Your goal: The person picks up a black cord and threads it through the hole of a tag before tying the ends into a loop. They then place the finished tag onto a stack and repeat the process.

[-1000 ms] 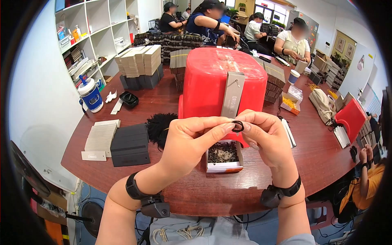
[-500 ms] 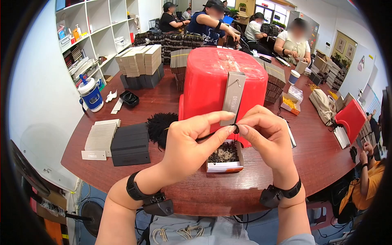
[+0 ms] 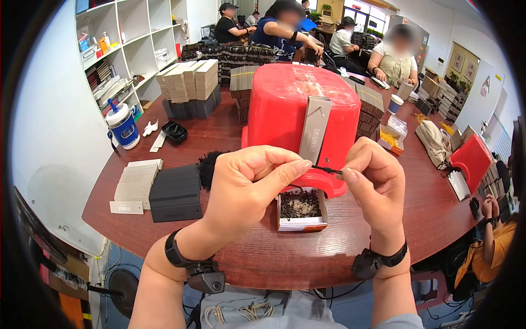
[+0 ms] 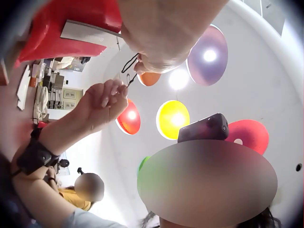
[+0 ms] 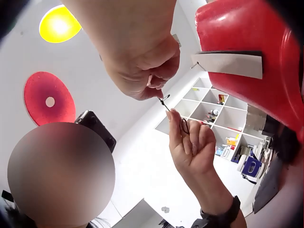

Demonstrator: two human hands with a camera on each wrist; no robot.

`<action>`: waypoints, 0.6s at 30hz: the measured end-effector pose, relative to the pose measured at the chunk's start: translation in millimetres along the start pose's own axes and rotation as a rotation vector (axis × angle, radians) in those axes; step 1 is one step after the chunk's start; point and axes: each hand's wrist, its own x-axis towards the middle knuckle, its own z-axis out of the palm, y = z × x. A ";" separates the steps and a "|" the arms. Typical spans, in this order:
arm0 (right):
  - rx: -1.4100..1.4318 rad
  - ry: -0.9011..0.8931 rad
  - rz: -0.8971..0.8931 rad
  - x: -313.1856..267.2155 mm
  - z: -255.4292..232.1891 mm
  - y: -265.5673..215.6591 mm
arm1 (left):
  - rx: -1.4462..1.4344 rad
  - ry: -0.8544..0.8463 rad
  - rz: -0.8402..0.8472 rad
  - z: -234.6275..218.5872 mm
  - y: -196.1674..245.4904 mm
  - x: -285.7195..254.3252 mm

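In front of the red plastic stand (image 3: 268,104), both hands hold a thin black cord (image 3: 327,169) stretched level between them. A small knot shows midway along it. My left hand (image 3: 249,183) pinches one end between thumb and forefinger, and a loop of cord (image 5: 185,126) hangs by its fingers in the right wrist view. The other end is pinched by my right hand (image 3: 378,183), with a tiny loop poking out at its fingertips. Behind the cord, a grey tag (image 3: 315,129) lettered ORIGINALS leans on the stand. Below lies an open box (image 3: 302,223) of short black and beige cord pieces.
Left on the table are a fanned row of pale tags (image 3: 134,183), dark tags (image 3: 175,194) and a black cord bundle (image 3: 208,169). Farther back stand stacked tags (image 3: 186,82) and a blue-and-white jug (image 3: 125,129). Several people sit around the far side.
The black cord was a small loop between the fingertips; it has been drawn into a knot and pulled straight. My right hand has moved right, away from the left.
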 end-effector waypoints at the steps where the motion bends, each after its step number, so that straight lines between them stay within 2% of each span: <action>1: 0.049 0.008 0.030 0.1 -1.9 -0.6 | 0.001 -0.001 0.001 -1.8 0.0 1.5; 3: 0.069 0.016 0.029 2.1 -14.0 -1.0 | 0.261 -0.082 0.032 -8.3 1.7 6.3; 6: 0.152 0.099 0.060 8.3 -35.0 -3.9 | 0.207 -0.100 -0.036 -14.2 4.2 10.4; 8: 0.066 -0.132 0.104 8.9 -63.4 2.7 | 0.202 -0.090 -0.016 -11.5 6.4 8.1; 9: 0.063 -0.132 0.102 9.0 -62.0 -2.5 | 0.252 -0.125 -0.016 -9.4 8.8 6.0; 10: -0.132 -0.254 0.150 9.1 -58.1 -11.6 | 0.301 -0.159 -0.015 -7.2 9.6 3.7; 11: -0.329 -0.373 0.197 9.5 -53.9 -17.0 | 0.348 -0.217 0.092 -6.3 -1.6 2.8; 12: -0.430 -0.389 0.068 9.8 -49.3 -11.2 | 0.345 -0.298 0.098 -4.2 -4.6 1.6; 14: -0.035 -0.337 0.188 5.5 -17.5 1.7 | 0.471 -0.374 0.106 -1.0 -9.8 -0.2; 16: 0.129 -0.442 0.201 3.6 3.1 15.3 | 0.503 -0.372 0.153 -0.9 -17.4 -0.3; 17: 0.351 -0.435 0.377 -0.5 10.3 18.5 | 0.510 -0.333 0.140 -1.8 -16.9 -0.1; 18: 0.353 -0.434 0.375 0.5 9.9 18.4 | 0.515 -0.291 0.126 -2.5 -16.7 0.1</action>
